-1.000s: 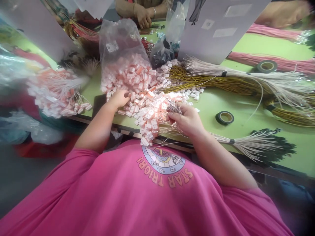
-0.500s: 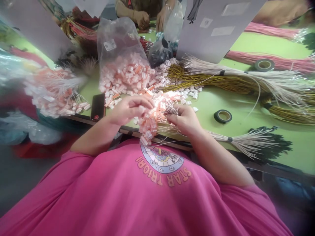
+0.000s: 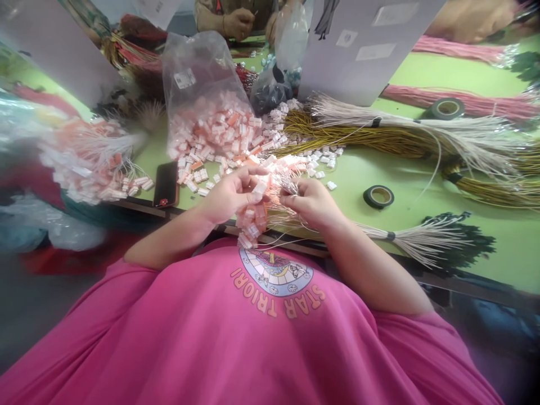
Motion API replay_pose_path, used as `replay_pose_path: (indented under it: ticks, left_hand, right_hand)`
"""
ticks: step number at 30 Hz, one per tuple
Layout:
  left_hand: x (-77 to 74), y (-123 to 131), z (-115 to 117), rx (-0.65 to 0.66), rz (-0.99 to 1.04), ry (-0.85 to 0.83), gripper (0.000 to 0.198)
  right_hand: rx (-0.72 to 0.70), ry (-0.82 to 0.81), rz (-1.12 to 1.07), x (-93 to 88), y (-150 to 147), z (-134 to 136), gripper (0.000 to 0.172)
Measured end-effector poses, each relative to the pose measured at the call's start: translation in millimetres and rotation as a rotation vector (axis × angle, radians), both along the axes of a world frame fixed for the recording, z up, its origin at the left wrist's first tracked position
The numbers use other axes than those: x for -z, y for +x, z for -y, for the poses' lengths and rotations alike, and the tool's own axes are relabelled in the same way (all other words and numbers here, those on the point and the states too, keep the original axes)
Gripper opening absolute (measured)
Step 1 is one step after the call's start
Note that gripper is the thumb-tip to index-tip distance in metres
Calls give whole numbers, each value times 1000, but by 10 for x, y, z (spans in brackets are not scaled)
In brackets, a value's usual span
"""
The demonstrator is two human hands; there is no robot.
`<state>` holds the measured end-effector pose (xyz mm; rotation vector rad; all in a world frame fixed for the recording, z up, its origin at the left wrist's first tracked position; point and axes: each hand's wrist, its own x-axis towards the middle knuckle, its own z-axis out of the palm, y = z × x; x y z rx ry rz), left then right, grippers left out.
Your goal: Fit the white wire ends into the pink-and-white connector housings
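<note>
Thumb and fingers of my left hand (image 3: 240,194) pinch a small white connector (image 3: 260,187). My right hand (image 3: 310,203) is closed on a bundle of thin wires with silvery ends (image 3: 288,184). Between and below the hands hangs a cluster of pinkish-white connectors (image 3: 252,222), close to the table's front edge. Behind the hands, loose connectors (image 3: 228,126) are heaped in and around a clear plastic bag (image 3: 202,62). The brightly lit spot between my fingers hides fine detail.
A phone (image 3: 166,183) lies left of my left hand. To the right are a black tape roll (image 3: 378,197), a white wire bundle (image 3: 358,112), yellow wires (image 3: 392,140) and dark-ended wires (image 3: 447,242). A person's hands (image 3: 239,23) work across the table.
My left hand has moved slightly down and toward my right hand, and a white connector now shows between its fingertips. The person's hand across the table has shifted.
</note>
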<state>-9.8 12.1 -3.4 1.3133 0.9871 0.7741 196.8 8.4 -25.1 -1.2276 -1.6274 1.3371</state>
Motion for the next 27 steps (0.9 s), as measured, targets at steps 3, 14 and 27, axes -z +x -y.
replay_pose_path:
  ticks: [3, 14, 27]
  left_hand:
    - [-20, 19, 4, 27, -60, 15, 30]
    - [-65, 94, 37, 53, -217, 119, 20]
    - [120, 119, 40, -16, -331, 230, 21]
  right_hand:
    - [17, -54, -109, 3, 1, 13, 13]
    - [103, 93, 69, -71, -46, 59, 21]
    - [62, 130, 64, 1, -91, 60, 13]
